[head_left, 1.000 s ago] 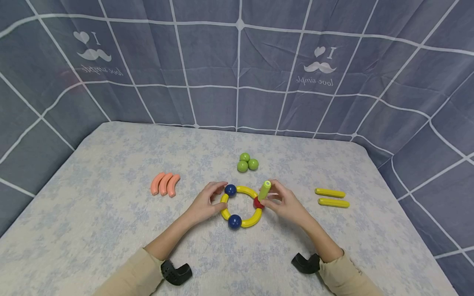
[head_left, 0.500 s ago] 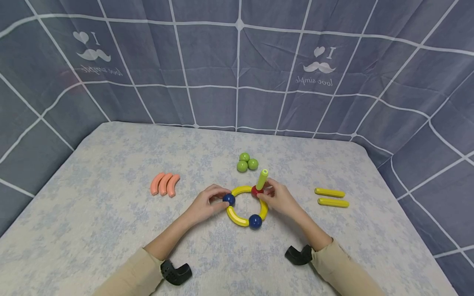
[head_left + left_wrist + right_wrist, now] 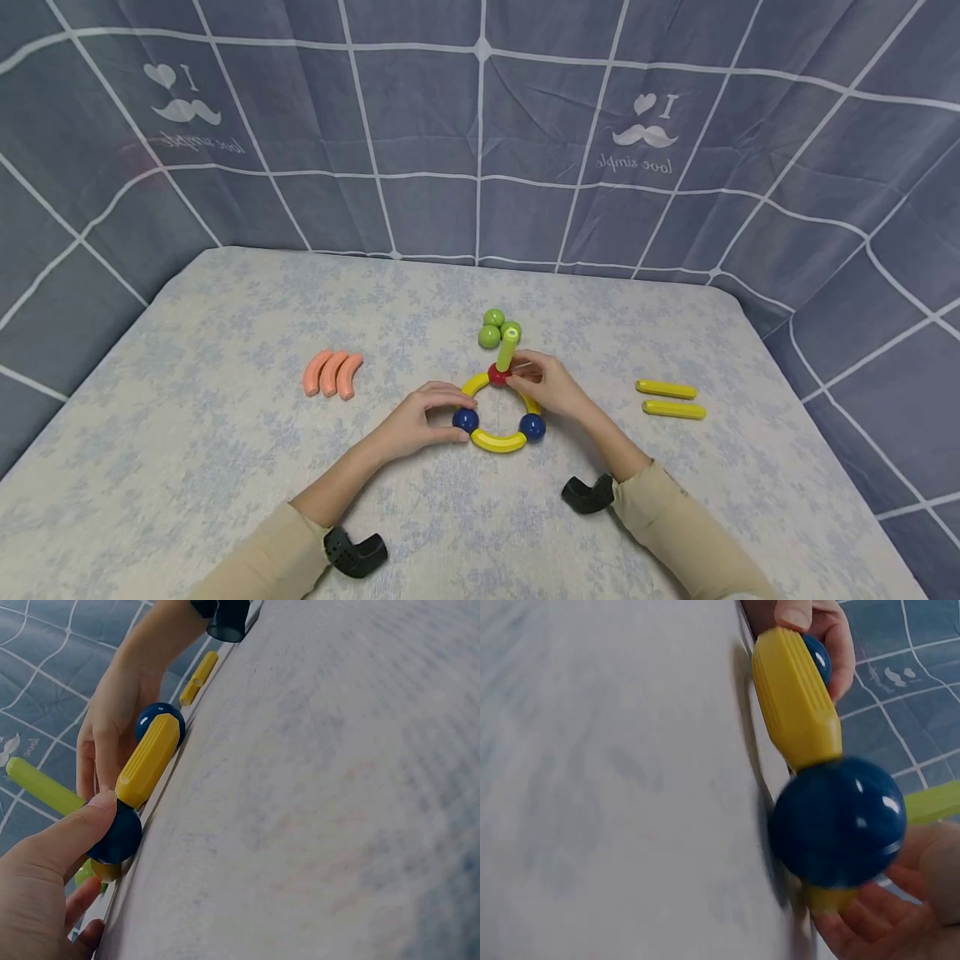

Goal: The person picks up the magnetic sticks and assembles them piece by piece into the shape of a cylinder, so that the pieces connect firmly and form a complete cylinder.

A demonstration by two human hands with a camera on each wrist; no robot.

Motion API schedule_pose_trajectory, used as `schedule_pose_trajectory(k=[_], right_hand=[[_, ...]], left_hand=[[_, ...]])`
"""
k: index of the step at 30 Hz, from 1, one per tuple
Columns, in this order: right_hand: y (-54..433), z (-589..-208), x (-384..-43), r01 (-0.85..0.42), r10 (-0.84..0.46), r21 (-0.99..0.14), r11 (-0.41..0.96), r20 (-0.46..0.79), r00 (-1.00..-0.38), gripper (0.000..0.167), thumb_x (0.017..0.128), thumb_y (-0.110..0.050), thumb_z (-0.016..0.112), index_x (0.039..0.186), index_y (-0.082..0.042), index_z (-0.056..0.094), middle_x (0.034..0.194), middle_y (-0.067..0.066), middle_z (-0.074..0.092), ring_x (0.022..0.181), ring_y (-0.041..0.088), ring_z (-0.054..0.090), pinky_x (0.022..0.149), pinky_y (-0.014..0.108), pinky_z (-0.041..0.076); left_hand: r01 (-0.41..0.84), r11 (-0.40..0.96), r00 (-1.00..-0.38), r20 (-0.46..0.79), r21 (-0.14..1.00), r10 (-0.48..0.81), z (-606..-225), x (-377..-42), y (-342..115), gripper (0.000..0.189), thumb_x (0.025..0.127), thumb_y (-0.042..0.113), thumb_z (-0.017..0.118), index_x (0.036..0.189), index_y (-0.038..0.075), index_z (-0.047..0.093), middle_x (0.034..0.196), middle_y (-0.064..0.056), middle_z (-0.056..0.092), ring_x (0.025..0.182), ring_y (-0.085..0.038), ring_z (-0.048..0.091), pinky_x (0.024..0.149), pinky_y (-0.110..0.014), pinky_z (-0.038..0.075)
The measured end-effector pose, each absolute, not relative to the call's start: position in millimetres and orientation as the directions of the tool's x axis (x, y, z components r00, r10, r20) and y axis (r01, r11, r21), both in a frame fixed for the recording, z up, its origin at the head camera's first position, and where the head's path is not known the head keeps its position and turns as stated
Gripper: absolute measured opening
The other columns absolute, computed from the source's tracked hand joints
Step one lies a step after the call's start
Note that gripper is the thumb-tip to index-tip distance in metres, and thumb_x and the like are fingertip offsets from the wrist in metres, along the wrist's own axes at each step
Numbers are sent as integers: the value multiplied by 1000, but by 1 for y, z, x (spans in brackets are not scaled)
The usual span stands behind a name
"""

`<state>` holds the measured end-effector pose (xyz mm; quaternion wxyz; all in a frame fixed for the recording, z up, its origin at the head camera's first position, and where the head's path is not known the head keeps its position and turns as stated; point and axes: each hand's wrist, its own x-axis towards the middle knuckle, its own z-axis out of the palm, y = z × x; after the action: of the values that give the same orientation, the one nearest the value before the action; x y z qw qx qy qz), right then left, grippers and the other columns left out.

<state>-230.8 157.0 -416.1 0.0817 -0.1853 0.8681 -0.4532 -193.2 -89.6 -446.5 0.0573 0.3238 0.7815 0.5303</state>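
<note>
A ring of curved yellow rods (image 3: 498,442) joined by two blue balls and a red ball (image 3: 497,375) lies at the middle of the table. From the red ball a light green rod (image 3: 507,350) stands up, tilted a little to the right. My left hand (image 3: 420,418) holds the left blue ball (image 3: 466,420) between thumb and fingers; its thumb presses the ball (image 3: 120,836) in the left wrist view. My right hand (image 3: 551,385) pinches the red ball at the ring's far side. The right blue ball (image 3: 838,823) fills much of the right wrist view, untouched by fingertips.
Green balls (image 3: 489,336) sit clustered just behind the ring. Three pink curved rods (image 3: 330,373) lie side by side to the left. Two straight yellow rods (image 3: 673,409) lie to the right. A grey-blue checked curtain (image 3: 420,117) hangs behind the table.
The ring has turned counterclockwise as seen from above, bringing the red ball and green rod from its right side to its far side. My right hand moved along, up and left.
</note>
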Motion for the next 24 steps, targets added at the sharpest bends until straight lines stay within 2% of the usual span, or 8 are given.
schedule_pose_trajectory(k=[6, 10, 13, 17, 20, 24], right_hand=[[199, -400, -220, -302, -357, -780, 548, 109, -928, 35, 89, -5, 59, 122, 2, 53, 117, 20, 56, 102, 32, 57, 86, 43, 47], [245, -389, -206, -353, -326, -684, 638, 176, -929, 33, 87, 1, 58, 119, 4, 54, 114, 22, 57, 100, 34, 55, 85, 48, 46], [279, -386, -193, -343, -324, -627, 700, 149, -934, 32, 85, 6, 58, 116, 5, 56, 112, 23, 58, 100, 37, 54, 85, 52, 44], [311, -385, -179, -259, -285, -605, 753, 55, -957, 29, 85, -3, 62, 113, 4, 59, 111, 21, 59, 101, 38, 55, 86, 52, 43], [325, -389, -174, -226, -251, -576, 786, 37, -967, 27, 84, -8, 65, 108, 4, 62, 107, 20, 60, 98, 37, 56, 85, 50, 44], [332, -396, -173, -241, -254, -524, 817, 50, -966, 23, 80, -2, 67, 102, 5, 64, 101, 21, 59, 93, 37, 56, 79, 49, 46]], left_hand=[[431, 244, -796, 239, 869, 556, -447, -193, -89, 37, 74, 19, 76, 108, 9, 67, 111, 1, 64, 108, -17, 46, 93, -41, 38], [457, 255, -798, 266, 852, 540, -447, -192, -88, 36, 72, 20, 77, 105, 9, 68, 108, 0, 65, 104, -17, 47, 89, -38, 39], [476, 260, -798, 288, 840, 529, -448, -192, -87, 35, 72, 18, 78, 104, 9, 68, 105, -1, 66, 101, -17, 47, 87, -37, 40], [468, 252, -802, 287, 847, 524, -448, -192, -87, 35, 71, 17, 78, 104, 7, 68, 105, -3, 66, 100, -19, 47, 87, -38, 40], [461, 248, -805, 283, 852, 522, -447, -191, -87, 36, 71, 18, 78, 104, 7, 68, 105, -3, 66, 101, -20, 47, 87, -39, 40], [480, 249, -800, 303, 841, 517, -447, -191, -87, 35, 71, 18, 79, 103, 7, 68, 104, -2, 66, 100, -18, 47, 86, -37, 41]])
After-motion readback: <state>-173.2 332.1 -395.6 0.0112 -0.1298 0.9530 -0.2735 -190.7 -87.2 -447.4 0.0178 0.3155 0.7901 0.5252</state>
